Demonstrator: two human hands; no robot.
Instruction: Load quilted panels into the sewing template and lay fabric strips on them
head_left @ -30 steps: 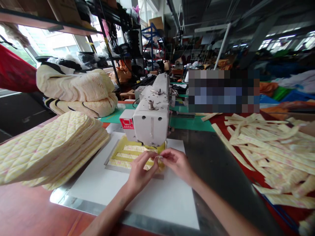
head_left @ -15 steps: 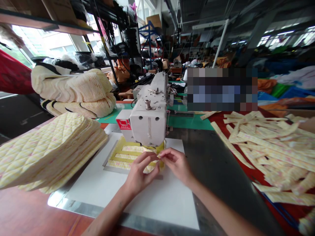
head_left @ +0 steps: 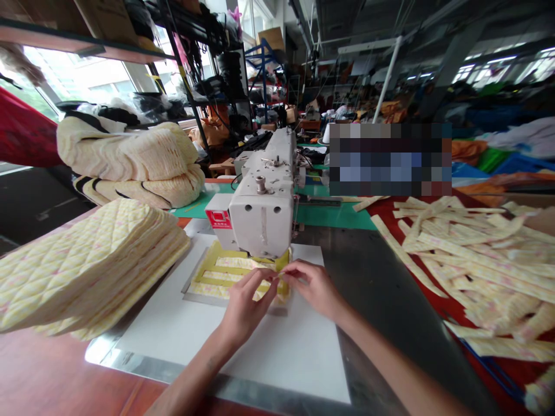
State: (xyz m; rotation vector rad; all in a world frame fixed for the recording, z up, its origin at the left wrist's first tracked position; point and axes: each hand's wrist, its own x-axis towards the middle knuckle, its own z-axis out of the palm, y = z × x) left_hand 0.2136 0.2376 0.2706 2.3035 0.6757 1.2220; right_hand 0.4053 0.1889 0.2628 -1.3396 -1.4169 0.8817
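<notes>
Barely shifted, the left hand [head_left: 248, 303] and right hand [head_left: 314, 289] still pinch thin quilted yellow fabric [head_left: 243, 263].

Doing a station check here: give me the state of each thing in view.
left hand, fingertips pinched at the fabric
right hand, fingertips pinched beside the left; anything held is too small to tell
quilted fabric piece, lying flat in the frame
metal frame, flat on a white board
sewing machine, upright over the frame, needle hidden
stack of quilted panels, piled, edges fanned
pile of quilted strips, loose and tangled
rolled quilted fabric, bundled
</notes>
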